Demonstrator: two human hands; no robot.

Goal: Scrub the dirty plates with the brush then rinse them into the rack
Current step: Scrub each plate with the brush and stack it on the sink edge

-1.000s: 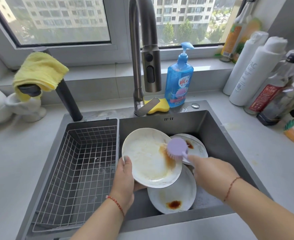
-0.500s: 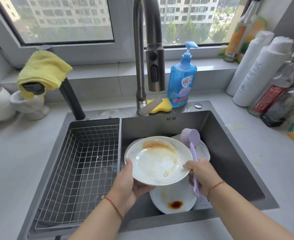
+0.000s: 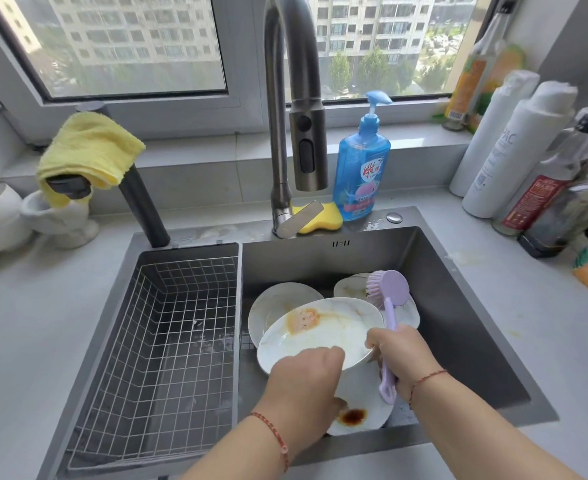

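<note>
The left hand (image 3: 303,379) has its grip curled over the near rim of the marbled plate (image 3: 320,330), held nearly level above the sink (image 3: 459,306). The right hand (image 3: 400,358) steadies the far-right rim while its fist is closed round the lilac dish brush (image 3: 388,292), bristles lifted clear beyond that grip. An orange smear lies just ahead of the left grip: tilt the plate toward the brush, scrub there in circles, keeping the thumb firm since the glaze looks slippery. The wire rack (image 3: 168,323) sits left.

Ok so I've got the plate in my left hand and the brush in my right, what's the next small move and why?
Probably bring the brush head back down onto the held plate and scrub the orange smear. That stain still shows on the plate's upper left, and the bristles are lifted off it. The left hand already steadies the plate's near rim, and the right hand grips the handle.
</note>
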